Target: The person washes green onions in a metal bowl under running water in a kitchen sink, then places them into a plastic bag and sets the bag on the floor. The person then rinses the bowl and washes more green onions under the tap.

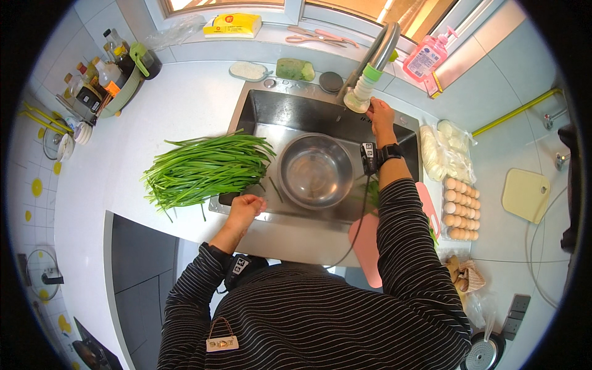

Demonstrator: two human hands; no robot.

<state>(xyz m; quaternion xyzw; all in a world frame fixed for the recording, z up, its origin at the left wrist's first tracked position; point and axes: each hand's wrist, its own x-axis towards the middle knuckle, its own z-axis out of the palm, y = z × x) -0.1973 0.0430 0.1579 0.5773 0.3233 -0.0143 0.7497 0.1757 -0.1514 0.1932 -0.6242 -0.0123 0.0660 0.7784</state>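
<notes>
My right hand point(381, 114) reaches up to the spray head point(358, 98) of the metal faucet point(386, 41), its fingers at the nozzle's right side; how firmly they hold it is unclear. Below stands a round stainless steel bowl point(316, 171) in the sink point(286, 99). The bowl has a shiny bottom with no food visible in it. My left hand point(247, 209) hovers at the sink's front left edge, fingers curled together; whether anything is between them cannot be told. A large bunch of long green leaves, like garlic chives point(208, 169), lies across the sink's left rim and the counter.
A pink cutting board point(367, 252) juts over the front edge under my right arm. Right of the sink are bagged food point(446, 148) and a tray of eggs point(462, 208). Behind it lie a luffa pad point(249, 71), scissors point(314, 39) and a pink soap bottle point(424, 58).
</notes>
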